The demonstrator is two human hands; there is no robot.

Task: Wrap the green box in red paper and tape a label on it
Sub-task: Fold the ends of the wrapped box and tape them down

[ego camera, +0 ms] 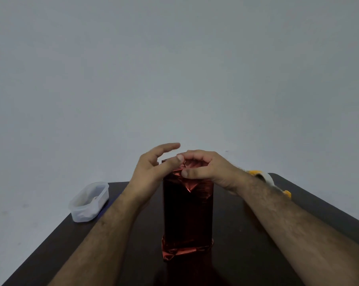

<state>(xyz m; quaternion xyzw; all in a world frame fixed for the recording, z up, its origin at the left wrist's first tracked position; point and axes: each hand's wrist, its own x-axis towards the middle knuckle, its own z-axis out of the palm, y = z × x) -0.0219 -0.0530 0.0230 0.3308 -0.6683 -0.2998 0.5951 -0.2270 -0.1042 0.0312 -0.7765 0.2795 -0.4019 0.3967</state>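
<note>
Right hand (207, 172) curled over the far end of the red-wrapped box (187, 209), thumb pressing crumpled red paper (186, 168) against curled fingers. Left hand (153, 168) just beside, fingers spread and blurred, thumb touching the foil edge. Green of the box fully hidden. Behind the right wrist, tape dispenser (267, 178) mostly covered. Left of the fingers, translucent tub (89, 201) on dark table (298, 203), contents unclear.

Right hand (207, 172) pinches the red paper (187, 205) atop the upright box; left hand (153, 170), fingers spread, touches it alongside.
</note>
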